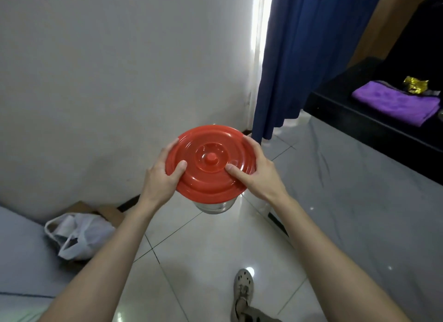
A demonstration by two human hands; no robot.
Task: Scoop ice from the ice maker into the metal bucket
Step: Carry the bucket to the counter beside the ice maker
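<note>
Through the head camera, my left hand (160, 179) and right hand (260, 175) grip the red lid (211, 178) at opposite edges, thumbs pressed on top and fingers (170, 147) curling round the rim. I judge this keeps it level over the metal bucket (215, 205) beneath. Only a sliver of the bucket's shiny wall shows under the lid. I cannot tell what is inside it, or whether it stands on the tiled floor (203, 249) or hangs in my grip. No ice maker is in sight, and the black counter (359, 120) is cut off at the right.
</note>
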